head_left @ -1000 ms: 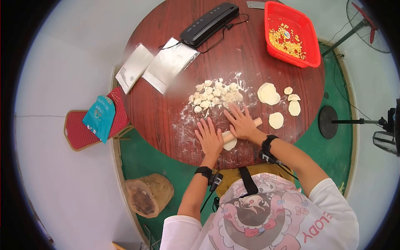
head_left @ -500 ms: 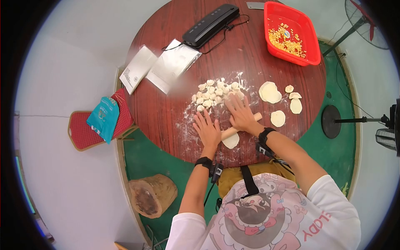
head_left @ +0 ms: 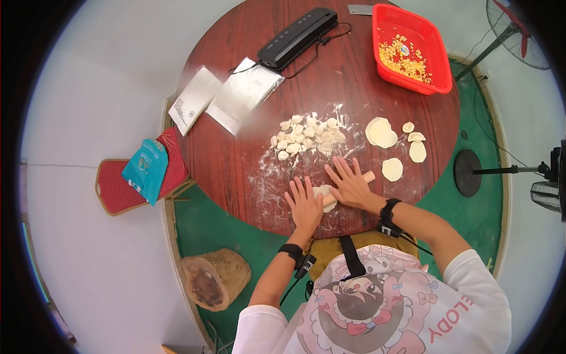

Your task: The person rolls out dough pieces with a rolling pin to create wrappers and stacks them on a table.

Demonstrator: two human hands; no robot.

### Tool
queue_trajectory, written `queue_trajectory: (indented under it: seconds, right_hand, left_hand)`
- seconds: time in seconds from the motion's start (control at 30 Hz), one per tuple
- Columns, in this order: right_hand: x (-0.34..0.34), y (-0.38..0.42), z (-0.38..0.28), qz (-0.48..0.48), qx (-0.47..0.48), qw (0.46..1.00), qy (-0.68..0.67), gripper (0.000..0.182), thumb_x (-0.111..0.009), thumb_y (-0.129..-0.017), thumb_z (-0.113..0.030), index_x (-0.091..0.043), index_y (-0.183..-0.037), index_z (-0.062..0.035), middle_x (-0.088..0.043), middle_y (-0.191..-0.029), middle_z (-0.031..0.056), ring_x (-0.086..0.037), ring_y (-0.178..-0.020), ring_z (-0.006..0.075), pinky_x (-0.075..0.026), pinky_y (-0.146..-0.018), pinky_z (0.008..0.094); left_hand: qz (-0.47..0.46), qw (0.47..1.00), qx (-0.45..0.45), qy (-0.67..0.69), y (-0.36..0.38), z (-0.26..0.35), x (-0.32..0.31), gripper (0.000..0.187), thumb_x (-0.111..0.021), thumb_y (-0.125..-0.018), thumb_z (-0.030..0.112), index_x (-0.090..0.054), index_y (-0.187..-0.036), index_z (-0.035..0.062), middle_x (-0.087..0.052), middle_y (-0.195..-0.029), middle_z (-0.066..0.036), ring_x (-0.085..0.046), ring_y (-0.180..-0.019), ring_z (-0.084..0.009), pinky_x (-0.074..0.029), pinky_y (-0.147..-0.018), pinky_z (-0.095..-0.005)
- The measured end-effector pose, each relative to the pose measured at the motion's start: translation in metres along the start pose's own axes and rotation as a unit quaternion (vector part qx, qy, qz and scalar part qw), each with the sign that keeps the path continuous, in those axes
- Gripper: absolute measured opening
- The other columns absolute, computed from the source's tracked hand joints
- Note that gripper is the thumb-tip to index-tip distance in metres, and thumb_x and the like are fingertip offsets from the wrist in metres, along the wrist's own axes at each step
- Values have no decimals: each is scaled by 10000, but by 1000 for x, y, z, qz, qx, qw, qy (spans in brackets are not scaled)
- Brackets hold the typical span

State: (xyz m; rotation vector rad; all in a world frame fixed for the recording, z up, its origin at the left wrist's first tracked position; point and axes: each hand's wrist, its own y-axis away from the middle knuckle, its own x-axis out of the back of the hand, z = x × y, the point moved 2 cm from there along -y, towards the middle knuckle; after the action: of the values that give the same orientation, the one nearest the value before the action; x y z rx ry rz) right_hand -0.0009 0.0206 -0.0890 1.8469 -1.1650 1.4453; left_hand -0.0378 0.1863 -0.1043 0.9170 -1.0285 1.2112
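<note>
My left hand (head_left: 306, 207) lies flat with fingers spread, its palm over the left end of a wooden rolling pin (head_left: 330, 199). Fingers also outstretched, my right hand (head_left: 352, 189) presses on the pin nearer its right end, which sticks out past the hand. Beneath the pin is a flat round of dough (head_left: 324, 190), partly hidden by it. Beyond my hands sits a cluster of small dough pieces (head_left: 308, 135) on floured wood. To the right are stacked dough rounds (head_left: 381, 133), a single dough round (head_left: 392, 169) and smaller dough pieces (head_left: 417, 151).
The round wooden table (head_left: 236, 183) carries a red basket (head_left: 439, 71) with yellow bits, a black vacuum sealer (head_left: 300, 36) with its cord, and plastic bag packs (head_left: 239, 100). A red chair (head_left: 115, 187) with a teal bag (head_left: 147, 171) stands left; fans stand right.
Both hands have moved toward me and slightly right, rolling the pin back over the dough round. More of the round now shows on the pin's far side, and the dough cluster is uncovered.
</note>
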Motion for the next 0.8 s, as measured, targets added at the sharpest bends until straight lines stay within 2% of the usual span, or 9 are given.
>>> queue_trajectory:
  seconds: [0.17,0.23,0.43,0.6,0.73,0.8]
  right_hand:
    - [-1,-44,10,34,-24,999,0,626,-488,-822,-283,-289,-1384,-93,-213,-1441,211,-216,-1331,350,-137,-1053,558]
    - [2,-59,12,37,-28,999,2,625,-484,-817,-262,-286,-1384,-89,-209,-1442,210,-213,-1332,349,-134,-1056,558]
    - [2,-70,15,41,-40,998,19,642,-486,-792,-229,-282,-1381,-72,-203,-1443,210,-213,-1331,353,-135,-1057,561]
    - [6,-47,8,25,-45,999,-2,654,-495,-779,-228,-288,-1379,-69,-220,-1434,218,-240,-1318,361,-149,-1051,563]
    - [4,-11,1,23,-15,1000,-3,650,-511,-794,-267,-297,-1378,-80,-243,-1422,223,-263,-1299,377,-161,-1040,565]
    - [2,6,-2,0,3,1000,-12,633,-513,-813,-292,-306,-1376,-88,-242,-1421,229,-267,-1295,385,-161,-1032,577]
  left_hand:
    - [37,999,-21,4,-43,-16,8,601,-392,-910,340,-240,-1405,37,-219,-1438,-230,-146,-1342,-406,-84,-1052,-569]
    - [80,997,-18,17,-56,-23,8,604,-415,-900,327,-247,-1401,34,-217,-1439,-230,-146,-1343,-406,-85,-1054,-564]
    - [92,995,-1,29,-68,-31,6,601,-421,-900,318,-246,-1400,32,-208,-1440,-237,-134,-1345,-406,-77,-1056,-564]
    - [37,999,20,7,-41,-18,5,609,-398,-910,344,-231,-1403,27,-186,-1441,-250,-114,-1347,-411,-63,-1053,-571]
    - [-28,999,25,-5,-5,-1,1,629,-369,-919,382,-214,-1405,13,-176,-1444,-250,-109,-1346,-414,-55,-1048,-580]
    - [-29,999,16,7,9,3,-1,639,-355,-924,395,-211,-1400,-6,-179,-1442,-250,-110,-1346,-413,-53,-1045,-586]
